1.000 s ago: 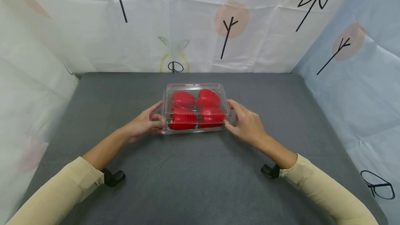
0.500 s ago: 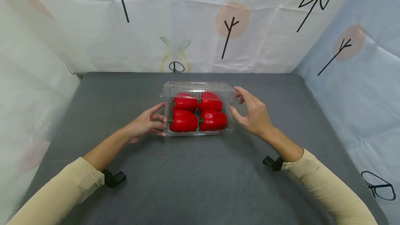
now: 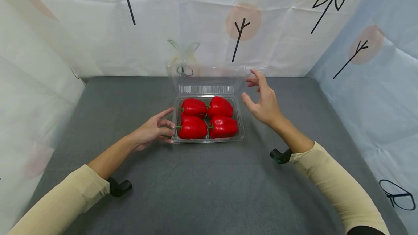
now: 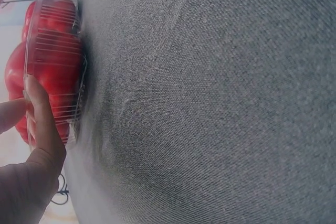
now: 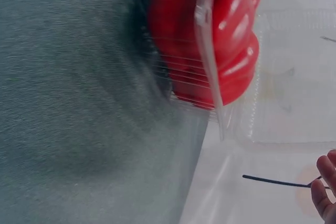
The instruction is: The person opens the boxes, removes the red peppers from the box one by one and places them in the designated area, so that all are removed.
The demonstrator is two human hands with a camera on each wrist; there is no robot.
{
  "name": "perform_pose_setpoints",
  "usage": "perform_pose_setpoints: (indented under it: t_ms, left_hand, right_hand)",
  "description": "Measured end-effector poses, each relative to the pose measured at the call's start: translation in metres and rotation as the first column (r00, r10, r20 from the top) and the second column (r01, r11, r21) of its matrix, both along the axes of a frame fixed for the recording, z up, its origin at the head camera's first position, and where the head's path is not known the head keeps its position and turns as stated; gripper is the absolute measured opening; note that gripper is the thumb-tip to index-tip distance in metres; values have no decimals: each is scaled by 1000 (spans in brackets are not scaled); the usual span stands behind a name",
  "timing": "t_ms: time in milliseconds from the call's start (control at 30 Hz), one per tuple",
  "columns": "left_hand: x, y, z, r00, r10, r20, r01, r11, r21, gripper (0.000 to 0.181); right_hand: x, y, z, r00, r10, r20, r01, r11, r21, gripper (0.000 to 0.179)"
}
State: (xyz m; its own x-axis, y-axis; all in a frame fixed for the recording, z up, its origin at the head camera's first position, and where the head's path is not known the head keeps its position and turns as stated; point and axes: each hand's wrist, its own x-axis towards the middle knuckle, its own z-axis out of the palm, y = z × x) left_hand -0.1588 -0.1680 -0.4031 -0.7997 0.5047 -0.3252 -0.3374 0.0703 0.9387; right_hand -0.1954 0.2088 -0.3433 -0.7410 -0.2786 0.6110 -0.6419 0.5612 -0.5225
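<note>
A clear plastic clamshell container (image 3: 241, 133) stands on the grey table, holding several red bell peppers (image 3: 192, 127) with green stems. Its clear lid (image 3: 207, 79) is raised at the back, tilted up against the backdrop. My left hand (image 3: 153, 130) rests at the container's left side, spread fingertips touching the rim; the left wrist view shows a finger (image 4: 44, 116) along the ribbed wall. My right hand (image 3: 266, 102) is beside the lid's right edge, fingers apart and loosely bent. Whether its fingertips touch the lid I cannot tell.
A grey cloth-covered table (image 3: 202, 184) spreads around the container. White printed curtains (image 3: 209, 17) stand along the back and both sides. Black straps (image 3: 281, 156) sit at both wrists, below beige sleeves.
The lid has swung up and back from over the peppers, uncovering them. My right hand has moved up and away with it. My left hand has stayed at the container's left side.
</note>
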Motion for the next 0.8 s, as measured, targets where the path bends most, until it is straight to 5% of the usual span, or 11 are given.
perform_pose_setpoints:
  t_ms: [167, 300, 533, 800]
  left_hand:
    - [0, 0, 0, 1000, -5, -5, 5, 1000, -5, 87]
    - [0, 0, 0, 1000, -12, -5, 12, 1000, -4, 87]
    - [1, 1, -2, 1000, -6, -1, 6, 1000, 2, 87]
    - [2, 2, -3, 1000, 6, 0, -6, 1000, 6, 86]
  right_hand:
    - [-13, -3, 5, 992, 17, 125, -5, 996, -93, 68]
    - [-24, -5, 8, 964, 110, 242, -59, 976, -208, 67]
    - [-48, -11, 9, 861, 269, 432, -51, 890, -452, 62]
    - [-72, -16, 1, 760, 250, 600, 95, 871, -483, 66]
